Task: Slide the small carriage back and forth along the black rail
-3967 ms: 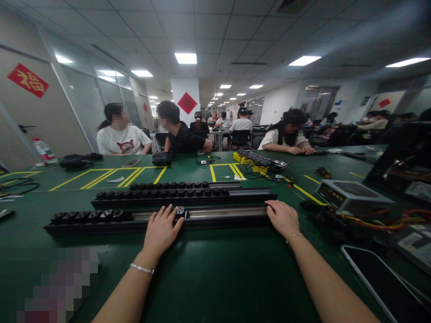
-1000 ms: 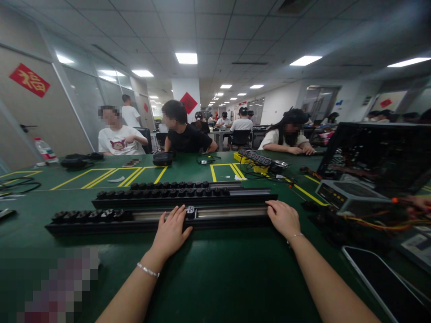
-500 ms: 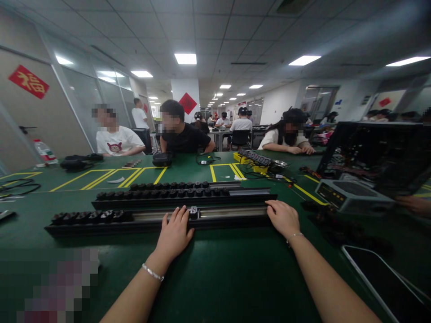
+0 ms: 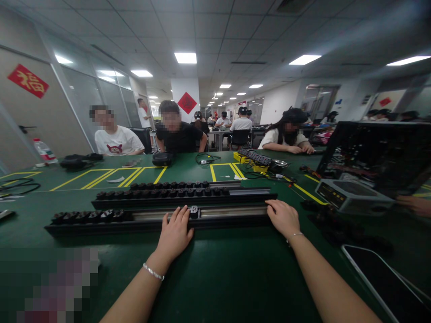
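A long black power track [image 4: 232, 220] with a metallic inner channel lies crosswise in front of me. My left hand [image 4: 175, 231] rests on it with fingers stretched across the channel and thumb apart at the front edge. Its fingertips are beside a small socket module [image 4: 193, 211] in the channel; whether they touch it I cannot tell. My right hand [image 4: 284, 217] is closed over the track's right end, with fingers bent over the edge. Several black socket modules [image 4: 89, 216] sit in the track's left part.
Behind are more tracks with modules [image 4: 161, 194]. At right are a grey metal box [image 4: 353, 195], an open computer case [image 4: 377, 152], dark loose parts [image 4: 350, 229] and a phone [image 4: 384, 278]. A power strip [image 4: 254, 157] lies farther back. People sit across the table.
My hands, the track and the module stay in place. Across the table, the person in black has turned the head toward the front; a standing person in the background has shifted.
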{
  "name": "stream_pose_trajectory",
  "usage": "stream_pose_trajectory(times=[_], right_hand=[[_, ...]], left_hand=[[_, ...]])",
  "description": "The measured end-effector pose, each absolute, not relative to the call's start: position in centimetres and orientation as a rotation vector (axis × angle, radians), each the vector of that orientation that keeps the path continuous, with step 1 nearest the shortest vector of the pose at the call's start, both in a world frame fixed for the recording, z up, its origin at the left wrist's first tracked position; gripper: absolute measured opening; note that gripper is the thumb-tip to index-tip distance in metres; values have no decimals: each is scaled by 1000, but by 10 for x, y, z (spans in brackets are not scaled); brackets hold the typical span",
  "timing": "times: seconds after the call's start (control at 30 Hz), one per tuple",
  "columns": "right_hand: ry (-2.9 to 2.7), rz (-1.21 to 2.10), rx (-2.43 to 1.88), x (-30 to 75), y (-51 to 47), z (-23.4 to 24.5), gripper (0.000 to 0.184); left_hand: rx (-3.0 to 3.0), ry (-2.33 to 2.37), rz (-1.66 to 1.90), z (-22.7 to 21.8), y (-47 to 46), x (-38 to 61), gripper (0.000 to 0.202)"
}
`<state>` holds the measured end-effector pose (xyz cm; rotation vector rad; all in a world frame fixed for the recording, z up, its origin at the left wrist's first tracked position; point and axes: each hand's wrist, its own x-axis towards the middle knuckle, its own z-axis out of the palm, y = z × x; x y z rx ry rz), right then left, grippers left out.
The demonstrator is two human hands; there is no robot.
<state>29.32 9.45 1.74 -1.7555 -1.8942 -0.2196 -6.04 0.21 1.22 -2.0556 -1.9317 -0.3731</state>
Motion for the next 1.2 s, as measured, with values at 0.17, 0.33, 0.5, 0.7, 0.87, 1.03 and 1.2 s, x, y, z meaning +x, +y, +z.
stream_pose_trajectory(times=[0.17, 0.33, 0.5, 0.7, 0.87, 1.03, 1.2], right_hand=[[-1900, -239, -1734, 293, 96, 16, 35], [-1903, -226, -1741, 293, 96, 17, 35], [-1904, -237, -1751, 293, 95, 18, 35], [-1903, -231, -1738, 294, 95, 17, 35], [-1909, -238, -1739, 294, 96, 16, 36], [-1909, -228, -1746, 294, 97, 16, 36], [-1902, -232, -1742, 294, 97, 15, 35]], left_hand=[[-2046, -1931, -372, 12, 2, -60, 53], [-2050, -1936, -377, 11, 2, -59, 53], [-2048, -1958, -376, 13, 2, -57, 54], [-2044, -1972, -377, 14, 1, -56, 54], [-2044, -1986, -389, 14, 2, -55, 54], [-2042, -1974, -402, 12, 2, -55, 54], [-2041, -1946, -420, 9, 1, -54, 54]])
